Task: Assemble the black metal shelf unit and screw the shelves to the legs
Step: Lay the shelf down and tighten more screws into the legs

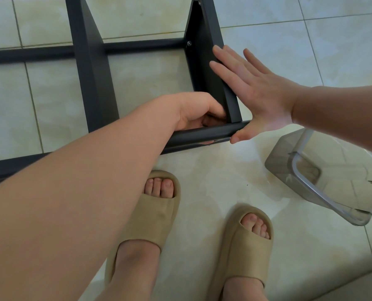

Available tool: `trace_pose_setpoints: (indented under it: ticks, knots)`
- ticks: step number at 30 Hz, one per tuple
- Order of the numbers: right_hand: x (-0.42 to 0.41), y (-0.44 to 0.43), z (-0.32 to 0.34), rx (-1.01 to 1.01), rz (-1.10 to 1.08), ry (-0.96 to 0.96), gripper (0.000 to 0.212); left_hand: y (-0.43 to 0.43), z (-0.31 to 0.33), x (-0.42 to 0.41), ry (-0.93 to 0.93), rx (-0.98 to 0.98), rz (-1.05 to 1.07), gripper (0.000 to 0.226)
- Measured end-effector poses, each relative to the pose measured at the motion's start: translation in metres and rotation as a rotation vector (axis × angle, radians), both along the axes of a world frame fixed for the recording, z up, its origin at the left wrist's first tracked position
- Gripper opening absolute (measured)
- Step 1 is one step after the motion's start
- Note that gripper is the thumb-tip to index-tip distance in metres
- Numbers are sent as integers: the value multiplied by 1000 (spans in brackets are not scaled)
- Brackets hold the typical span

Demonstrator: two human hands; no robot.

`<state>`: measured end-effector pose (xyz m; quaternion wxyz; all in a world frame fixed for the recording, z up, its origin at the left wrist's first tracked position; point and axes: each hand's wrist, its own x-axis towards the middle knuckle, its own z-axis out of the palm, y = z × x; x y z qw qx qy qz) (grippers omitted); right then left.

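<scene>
The black metal shelf unit lies on its side on the tiled floor. Its near leg tube (193, 136) runs left to right in front of my feet. An upright shelf panel (204, 68) meets that tube at its right end. My right hand (252, 90) presses flat against the outer face of this panel, fingers straight and the thumb touching the tube's end. My left hand (193, 111) is tucked into the inner corner, its fingers curled round the panel's lower end; anything inside them is hidden. A screw head (189, 43) shows where the panel meets the far leg tube (137, 45).
A second shelf panel (94, 72) stands to the left across both tubes. A clear plastic container (324, 177) lies tipped on the floor at the right. My feet in beige slippers (157, 213) stand just in front of the near tube.
</scene>
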<state>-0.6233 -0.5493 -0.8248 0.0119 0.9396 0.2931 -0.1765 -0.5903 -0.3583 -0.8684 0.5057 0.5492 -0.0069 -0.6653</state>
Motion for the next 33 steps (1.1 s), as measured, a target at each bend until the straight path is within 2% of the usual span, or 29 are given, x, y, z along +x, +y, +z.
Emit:
trace_pose_setpoints:
  ticks: [3, 7, 15, 19, 23, 33]
  knots:
    - [0, 0, 0, 0, 3, 2, 140, -3, -2, -3, -70, 51, -8, 16]
    - [0, -1, -2, 2, 2, -3, 140, -3, -5, -4, -161, 0, 45, 12]
    - [0, 0, -4, -1, 4, -13, 140, 0, -4, -4, -117, -86, 92, 22]
    - [0, 0, -4, -2, 5, -19, 141, -1, 0, -5, -121, -35, 51, 18]
    - [1, 0, -1, -10, -1, -11, 141, -3, 5, -6, -252, 7, 77, 12]
    - [0, -1, 1, -26, 5, -23, 141, -3, 17, -10, -157, 11, 122, 17]
